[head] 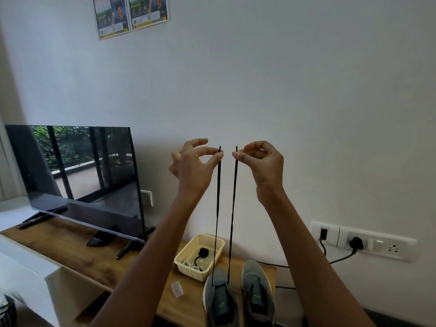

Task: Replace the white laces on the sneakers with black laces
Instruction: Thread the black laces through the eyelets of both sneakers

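Left hand (195,161) and right hand (259,161) each pinch one tip of the black lace (217,208), level and just apart. Both strands run taut, near vertical, to the grey sneaker (220,303) at six o'clock, entering its toe-end eyelets; neither hand looks nearer.

Below my fingers (205,151) the wooden bench (70,249) carries a grey sneaker (220,300) beside its twin (257,291), a cream basket (188,267), a clear box (177,289); TV (77,175) to their left

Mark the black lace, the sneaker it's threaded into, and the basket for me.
black lace (217,208): head view, on the left hanging strand.
laced sneaker (220,302): head view, on its tongue.
basket (188,270): head view, on its front wall.
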A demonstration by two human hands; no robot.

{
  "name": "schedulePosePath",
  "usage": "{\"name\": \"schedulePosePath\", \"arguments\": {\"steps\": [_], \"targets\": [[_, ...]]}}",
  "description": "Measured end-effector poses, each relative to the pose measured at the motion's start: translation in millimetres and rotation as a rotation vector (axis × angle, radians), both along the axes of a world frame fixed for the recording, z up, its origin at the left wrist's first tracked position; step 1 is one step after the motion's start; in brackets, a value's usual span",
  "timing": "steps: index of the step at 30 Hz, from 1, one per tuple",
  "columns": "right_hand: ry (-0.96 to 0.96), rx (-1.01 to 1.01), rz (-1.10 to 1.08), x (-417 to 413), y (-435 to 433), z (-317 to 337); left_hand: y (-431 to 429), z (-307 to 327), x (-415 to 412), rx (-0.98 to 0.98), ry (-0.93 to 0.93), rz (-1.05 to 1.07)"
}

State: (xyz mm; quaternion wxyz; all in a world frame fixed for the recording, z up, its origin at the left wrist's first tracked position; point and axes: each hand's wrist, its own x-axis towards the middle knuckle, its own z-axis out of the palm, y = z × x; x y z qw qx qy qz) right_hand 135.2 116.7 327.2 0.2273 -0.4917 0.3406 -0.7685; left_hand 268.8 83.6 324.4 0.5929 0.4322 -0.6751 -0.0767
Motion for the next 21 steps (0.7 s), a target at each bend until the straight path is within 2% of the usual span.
{"name": "schedulePosePath", "arguments": {"steps": [7, 13, 17, 21], "targets": [[-0.007, -0.011, 0.015, -0.8, -1.4, -0.3, -2.7, 0.6, -2.7, -0.008, 0.053, -0.068], [-0.06, 0.058, 0.075, -11.6, -22.5, -31.8, -29.6, -37.3, 1.5, 0.112, 0.284, -0.285], [-0.107, 0.199, 0.033, -23.7, -56.4, -88.1, -60.2, -96.7, 5.7, 0.219, 0.445, -0.202], [-0.094, 0.364, -0.025, -35.9, -92.8, -167.5, -102.6, -179.8, 8.8, 0.38, 0.519, 0.013]]}}
